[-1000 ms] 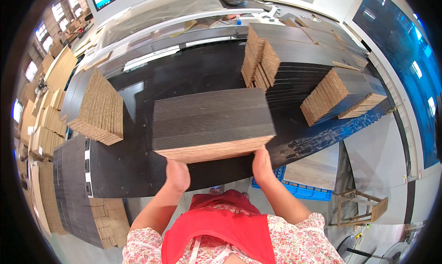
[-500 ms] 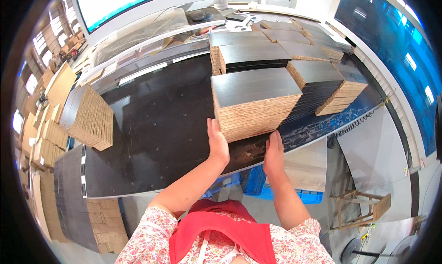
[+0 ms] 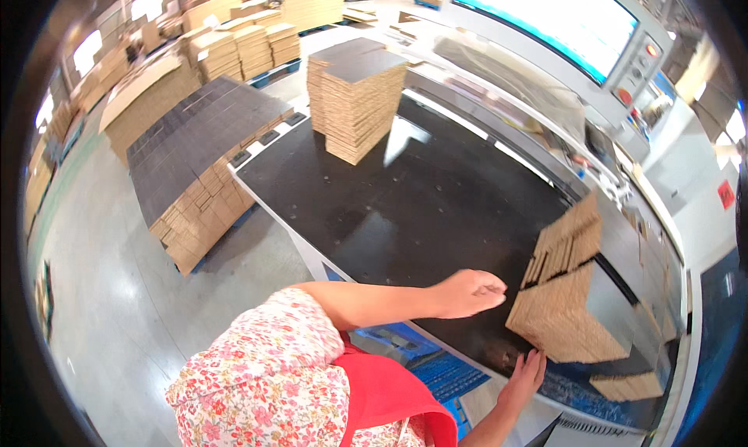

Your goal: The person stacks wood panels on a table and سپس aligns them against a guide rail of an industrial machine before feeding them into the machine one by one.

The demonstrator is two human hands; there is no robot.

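Observation:
My left hand (image 3: pixel 470 293) is off the boards, over the black tabletop (image 3: pixel 421 221), its fingers curled in and nothing showing in them. My right hand (image 3: pixel 530 373) lies at the table's near edge with its fingers stretched toward the lower corner of a stack of boards (image 3: pixel 557 314). Whether its fingertips touch that stack I cannot tell. The stack has dark grey tops and raw tan cut edges, and more board stacks (image 3: pixel 567 240) stand close behind it.
A taller double stack of boards (image 3: pixel 362 104) stands at the table's far left corner. Beyond the table's left end is a low, dark-topped pile (image 3: pixel 206 151) on the floor. A screen panel (image 3: pixel 545 18) rises behind the table. Blue plastic crates (image 3: pixel 444 377) sit below the near edge.
My view has swung left, bringing the floor piles into sight. My left hand has come away from the stack's side and its fingers have curled. The right hand stays near the stack's lower corner.

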